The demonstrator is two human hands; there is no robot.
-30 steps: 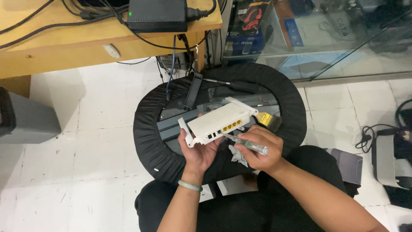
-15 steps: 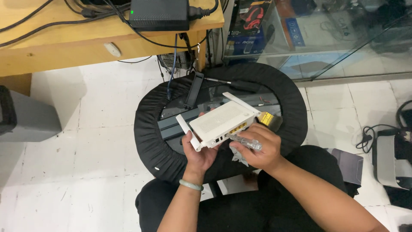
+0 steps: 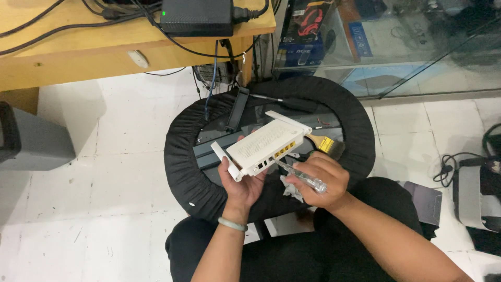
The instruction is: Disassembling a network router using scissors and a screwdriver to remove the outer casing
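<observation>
white router (image 3: 266, 148) in l hand (image 3: 241, 185) — screwdriver (image 3: 301, 176) in r hand (image 3: 319, 180), over black round tray (image 3: 182, 156) on white tile floor (image 3: 104, 172)

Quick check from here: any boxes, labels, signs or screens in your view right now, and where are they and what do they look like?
Black box with a red picture: upper middle, inside the glass case, upright.
Blue box: just right of it in the case, tilted.
Small white oval sticker: on the wooden desk's front edge, upper left.
No screens or signs visible.

Electronics repair shop: glass display case (image 3: 417, 57), cabled wooden desk (image 3: 68, 57).
</observation>
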